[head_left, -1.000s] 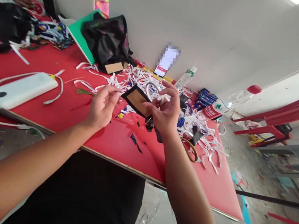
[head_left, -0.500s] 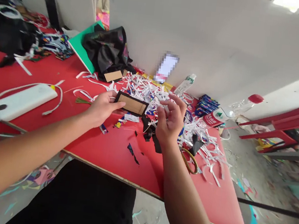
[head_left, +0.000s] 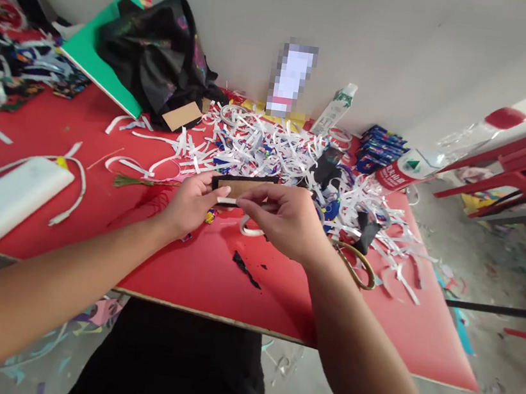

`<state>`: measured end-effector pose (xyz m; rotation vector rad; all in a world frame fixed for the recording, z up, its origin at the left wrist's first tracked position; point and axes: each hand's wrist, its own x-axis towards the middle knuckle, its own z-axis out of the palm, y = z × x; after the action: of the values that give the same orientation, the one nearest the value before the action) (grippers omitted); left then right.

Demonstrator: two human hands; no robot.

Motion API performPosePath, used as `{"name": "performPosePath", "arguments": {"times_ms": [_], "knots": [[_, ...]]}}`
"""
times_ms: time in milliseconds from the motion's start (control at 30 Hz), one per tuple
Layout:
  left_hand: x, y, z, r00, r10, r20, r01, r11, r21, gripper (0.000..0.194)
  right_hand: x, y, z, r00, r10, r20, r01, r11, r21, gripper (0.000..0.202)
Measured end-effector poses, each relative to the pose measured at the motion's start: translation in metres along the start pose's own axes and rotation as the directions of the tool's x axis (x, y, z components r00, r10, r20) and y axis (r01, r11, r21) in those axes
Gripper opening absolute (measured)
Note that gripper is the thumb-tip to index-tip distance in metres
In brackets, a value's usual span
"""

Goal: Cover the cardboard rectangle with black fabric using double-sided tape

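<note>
My left hand (head_left: 190, 205) grips the left end of a small cardboard panel (head_left: 238, 187) with a black folded border, thumb on its front. My right hand (head_left: 291, 220) is closed in a pinch on white tape (head_left: 227, 201), which lies along the panel's lower edge. A curved white loop of the tape hangs under the right fingers. The panel's right end is partly hidden behind the right hand. Behind both hands lies a heap of white paper strips (head_left: 270, 143). Black scraps (head_left: 246, 269) lie in front on the red table (head_left: 174, 282).
A white power bank (head_left: 15, 200) with its cable lies left. Black fabric (head_left: 160, 54) rests on a green board (head_left: 89, 48). A blurred phone (head_left: 290, 81), a carton (head_left: 335, 109) and a bottle (head_left: 412, 168) stand along the back. A yellowish tape ring (head_left: 364, 272) lies right.
My right hand has come in to the panel and now pinches white tape at its lower edge; it was raised with spread fingers before. The view has moved closer to the table.
</note>
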<state>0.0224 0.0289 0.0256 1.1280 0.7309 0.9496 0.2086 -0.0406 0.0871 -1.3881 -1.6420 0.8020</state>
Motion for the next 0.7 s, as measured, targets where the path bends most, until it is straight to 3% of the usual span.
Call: {"name": "performPosePath", "arguments": {"times_ms": [100, 200, 333, 467, 567, 700], "knots": [[0.000, -0.002, 0.000, 0.999, 0.014, -0.029, -0.015, 0.999, -0.035, 0.032, 0.004, 0.000, 0.002, 0.991, 0.116, 0.065, -0.127, 0.971, 0.204, 0.019], [-0.001, -0.001, 0.002, 0.999, 0.020, -0.039, -0.021, 0.999, -0.026, 0.023, 0.010, 0.004, 0.007, 0.986, 0.168, -0.001, -0.160, 0.944, 0.289, 0.020], [-0.004, 0.012, 0.003, 0.993, -0.072, -0.093, 0.068, 0.997, -0.046, 0.020, 0.018, 0.012, 0.010, 0.988, 0.100, -0.116, -0.055, 0.939, 0.341, 0.016], [0.002, 0.034, 0.007, 0.985, -0.167, -0.052, 0.164, 0.985, -0.055, 0.024, 0.021, 0.017, 0.006, 0.980, 0.052, -0.190, 0.022, 0.930, 0.368, 0.016], [0.009, 0.040, 0.015, 0.996, -0.076, -0.047, 0.076, 0.997, -0.002, 0.029, 0.021, 0.018, 0.009, 0.979, 0.062, -0.195, 0.050, 0.851, 0.523, 0.018], [0.015, 0.029, 0.023, 0.994, 0.029, -0.107, -0.030, 1.000, -0.008, 0.031, 0.023, 0.018, 0.014, 0.951, 0.142, -0.275, 0.057, 0.793, 0.607, 0.014]]}}
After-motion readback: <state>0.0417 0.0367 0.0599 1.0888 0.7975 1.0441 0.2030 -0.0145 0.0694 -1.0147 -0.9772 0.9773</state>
